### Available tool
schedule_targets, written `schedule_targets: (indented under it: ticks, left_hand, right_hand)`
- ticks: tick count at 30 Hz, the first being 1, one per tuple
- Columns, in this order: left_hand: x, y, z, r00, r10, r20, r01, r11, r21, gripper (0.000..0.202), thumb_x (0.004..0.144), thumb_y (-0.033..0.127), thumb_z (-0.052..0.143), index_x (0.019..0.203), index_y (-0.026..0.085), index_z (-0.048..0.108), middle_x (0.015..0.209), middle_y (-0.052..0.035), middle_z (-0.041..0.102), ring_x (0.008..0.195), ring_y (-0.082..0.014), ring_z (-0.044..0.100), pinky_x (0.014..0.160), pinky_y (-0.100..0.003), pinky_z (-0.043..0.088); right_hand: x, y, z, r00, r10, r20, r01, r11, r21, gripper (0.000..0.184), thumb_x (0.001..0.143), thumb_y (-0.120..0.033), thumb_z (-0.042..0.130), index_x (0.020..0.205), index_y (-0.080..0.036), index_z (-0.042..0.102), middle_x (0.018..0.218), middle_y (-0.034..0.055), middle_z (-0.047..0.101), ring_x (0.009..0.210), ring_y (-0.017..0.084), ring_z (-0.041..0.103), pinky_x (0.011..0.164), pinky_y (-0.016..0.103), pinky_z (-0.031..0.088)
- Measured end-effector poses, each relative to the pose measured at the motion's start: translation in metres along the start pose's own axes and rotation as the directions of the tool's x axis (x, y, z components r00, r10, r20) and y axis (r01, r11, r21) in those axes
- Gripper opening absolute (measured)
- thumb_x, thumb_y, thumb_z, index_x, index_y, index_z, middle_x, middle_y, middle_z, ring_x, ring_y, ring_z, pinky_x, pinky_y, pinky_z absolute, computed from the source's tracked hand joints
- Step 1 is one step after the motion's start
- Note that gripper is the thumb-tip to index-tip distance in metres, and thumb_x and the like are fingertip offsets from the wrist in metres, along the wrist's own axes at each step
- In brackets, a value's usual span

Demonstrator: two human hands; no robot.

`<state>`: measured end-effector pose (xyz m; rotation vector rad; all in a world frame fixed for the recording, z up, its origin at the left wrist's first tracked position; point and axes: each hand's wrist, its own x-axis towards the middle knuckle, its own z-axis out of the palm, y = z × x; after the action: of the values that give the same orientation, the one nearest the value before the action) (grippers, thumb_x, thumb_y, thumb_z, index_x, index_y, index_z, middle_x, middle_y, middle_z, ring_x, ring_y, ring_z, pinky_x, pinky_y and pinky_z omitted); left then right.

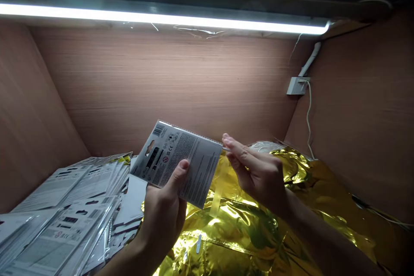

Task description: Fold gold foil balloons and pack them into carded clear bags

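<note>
My left hand [163,209] is closed around a blister pack [200,172], thumb flat across its printed back card. The pack is tilted, showing a barcode, a hang hole and a picture of a dark device. At its right edge, my right hand [260,172] has its fingers pressed together. A thin whitish bit [226,148] shows by those fingertips; what it is I cannot make out. Below both hands spreads crinkled gold foil material [226,228], with a small pale strip [198,244] lying on it.
Stacks of similar packs [71,228] cover the left side. Wooden panels [181,77] enclose the back and sides. A lit tube lamp [168,19] runs overhead. A white socket box [296,86] with a cable [309,125] sits in the right corner.
</note>
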<state>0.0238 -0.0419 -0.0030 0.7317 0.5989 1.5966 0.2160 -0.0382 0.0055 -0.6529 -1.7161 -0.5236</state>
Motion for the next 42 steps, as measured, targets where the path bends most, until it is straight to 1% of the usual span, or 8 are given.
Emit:
schedule_targets:
  ticks: [4,11,17,22,27,30,39,42]
  left_hand:
    - [0.006,0.004,-0.001,0.998,0.033,0.057,-0.035,0.999,0.025,0.071,0.076,0.019,0.089,0.14,0.016,0.058,0.12,-0.011,0.076,0.121,-0.0322,0.069,0.106,-0.042,0.058]
    - [0.018,0.002,-0.011,0.968,-0.145,0.207,0.122,0.985,0.12,0.075,0.076,0.019,0.089,0.143,0.015,0.055,0.123,-0.0146,0.075,0.115,-0.0328,0.072,0.101,-0.044,0.061]
    - [0.035,0.0,-0.022,0.93,-0.248,0.271,0.185,0.954,0.237,0.066,0.079,0.021,0.087,0.139,0.014,0.059,0.122,-0.0163,0.074,0.109,-0.0324,0.074,0.095,-0.044,0.064]
    - [0.039,-0.001,-0.025,0.936,-0.239,0.26,0.17,0.95,0.263,0.053,0.079,0.022,0.088,0.127,0.012,0.066,0.12,-0.0158,0.075,0.103,-0.03,0.076,0.095,-0.043,0.063]
    - [0.04,-0.001,-0.025,0.927,-0.28,0.249,0.205,0.936,0.288,0.043,0.077,0.021,0.088,0.115,0.009,0.072,0.118,-0.0179,0.076,0.1,-0.03,0.076,0.092,-0.041,0.064]
    - [0.042,0.0,-0.027,0.918,-0.288,0.273,0.204,0.933,0.298,0.042,0.078,0.02,0.087,0.116,0.009,0.073,0.119,-0.0187,0.075,0.1,-0.0306,0.076,0.091,-0.041,0.064]
    - [0.045,0.0,-0.031,0.911,-0.269,0.311,0.176,0.939,0.296,0.039,0.078,0.016,0.086,0.114,0.009,0.073,0.115,-0.0171,0.077,0.1,-0.029,0.077,0.098,-0.043,0.062]
    - [0.047,0.002,-0.031,0.913,-0.267,0.308,0.169,0.936,0.309,0.038,0.077,0.015,0.086,0.112,0.008,0.073,0.113,-0.0175,0.077,0.102,-0.0298,0.076,0.1,-0.045,0.06]
  right_hand:
    - [0.011,0.006,-0.018,0.956,0.165,0.242,-0.198,0.973,0.121,0.035,0.094,-0.011,0.069,0.127,-0.021,0.073,0.119,0.0044,0.076,0.101,0.022,0.077,0.091,0.031,0.066]
    - [0.018,0.017,-0.032,0.861,0.277,0.427,-0.444,0.817,0.367,0.031,0.081,-0.015,0.085,0.109,-0.028,0.081,0.119,0.002,0.076,0.112,0.025,0.074,0.098,0.035,0.064]
    - [0.016,0.017,-0.024,0.655,0.389,0.648,-0.738,0.511,0.44,0.027,0.078,-0.01,0.08,0.103,-0.019,0.082,0.124,0.0089,0.075,0.112,0.028,0.074,0.098,0.038,0.064]
    - [0.01,0.016,-0.014,0.584,0.514,0.628,-0.81,0.417,0.412,0.023,0.071,-0.012,0.082,0.094,-0.018,0.084,0.12,0.0093,0.076,0.104,0.029,0.076,0.092,0.037,0.066]
    - [-0.001,0.016,-0.011,0.593,0.554,0.585,-0.777,0.584,0.235,0.028,0.075,-0.01,0.076,0.098,-0.022,0.084,0.111,0.0055,0.079,0.103,0.028,0.077,0.096,0.038,0.065]
    - [-0.006,0.016,-0.012,0.576,0.531,0.621,-0.773,0.601,0.204,0.039,0.073,-0.011,0.078,0.109,-0.023,0.082,0.12,0.0062,0.077,0.099,0.028,0.078,0.09,0.037,0.067]
    - [-0.006,0.019,0.0,0.493,0.583,0.646,-0.858,0.449,0.25,0.022,0.065,-0.007,0.072,0.081,-0.016,0.083,0.107,0.0101,0.08,0.094,0.024,0.078,0.081,0.025,0.065]
    - [-0.005,0.021,0.001,0.431,0.615,0.661,-0.902,0.291,0.317,0.019,0.06,-0.009,0.08,0.078,-0.016,0.083,0.096,0.0098,0.081,0.086,0.021,0.077,0.077,0.024,0.064]
